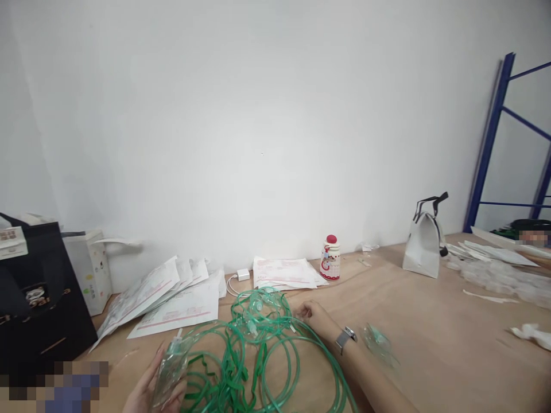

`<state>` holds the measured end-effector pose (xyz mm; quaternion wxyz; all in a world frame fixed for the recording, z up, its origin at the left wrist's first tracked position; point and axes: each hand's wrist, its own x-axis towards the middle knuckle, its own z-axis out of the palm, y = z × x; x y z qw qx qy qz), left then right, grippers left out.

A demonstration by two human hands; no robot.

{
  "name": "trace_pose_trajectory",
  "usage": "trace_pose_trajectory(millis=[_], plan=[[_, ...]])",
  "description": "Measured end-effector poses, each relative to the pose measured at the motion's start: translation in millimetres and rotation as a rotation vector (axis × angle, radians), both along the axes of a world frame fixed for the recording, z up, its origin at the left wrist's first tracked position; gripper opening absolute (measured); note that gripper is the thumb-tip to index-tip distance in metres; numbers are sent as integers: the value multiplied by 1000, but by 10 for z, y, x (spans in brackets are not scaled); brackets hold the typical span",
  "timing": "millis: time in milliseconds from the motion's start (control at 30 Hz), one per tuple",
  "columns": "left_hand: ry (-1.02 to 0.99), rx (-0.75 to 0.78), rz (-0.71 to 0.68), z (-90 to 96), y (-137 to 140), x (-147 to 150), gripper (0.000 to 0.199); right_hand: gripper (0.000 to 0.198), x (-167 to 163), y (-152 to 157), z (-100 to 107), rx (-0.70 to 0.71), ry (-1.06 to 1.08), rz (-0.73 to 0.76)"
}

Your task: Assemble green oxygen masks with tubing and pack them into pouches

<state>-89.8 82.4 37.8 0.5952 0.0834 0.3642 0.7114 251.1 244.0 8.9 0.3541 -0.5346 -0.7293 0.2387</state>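
Note:
My left hand [146, 381] is closed around a clear plastic oxygen mask [169, 373] at the bottom left. My right hand [316, 317], with a grey-strapped watch on its wrist, reaches to the edge of a tangle of green tubing [297, 367]. Its fingers are curled at the tubing and look closed on it, though the fingertips are small and partly hidden. More clear masks [259, 308] lie among the coils at the far side. Green elastic straps [258, 373] run through the heap. Right of my forearm, a separate clear mask [381, 342] rests on the table.
White printed packets [181, 310] lie at left, with another stack [279, 272] by the wall. A black bag [38, 298] and white box [92, 275] stand left. Farther right are a red-and-white bottle [330, 261], a white bag [422, 246], clear plastic pieces [499, 278] and a blue rack [488, 149].

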Motion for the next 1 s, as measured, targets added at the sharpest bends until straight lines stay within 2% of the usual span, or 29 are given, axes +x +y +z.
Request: trace_pose_trajectory(millis=[133,233,333,433,600,767,1000], plan=[[5,-23,-3,43,-21,10,17,10,-18,-38,96,24,29,38],[12,-32,0,55,-24,23,15,17,-26,-83,169,-1,18,149],[20,-30,-10,40,-20,34,13,14,-32,-116,191,-13,-43,218],[11,-21,-13,20,-19,45,14,11,-33,-116,159,20,-102,184],[13,-16,0,5,-26,42,17,25,-44,-100,54,60,-163,118],[23,-16,-38,-64,5,-9,22,11,-74,-106,-28,100,-143,128],[58,-37,-38,-129,40,-26,35,6,-107,-89,-88,130,-21,137]])
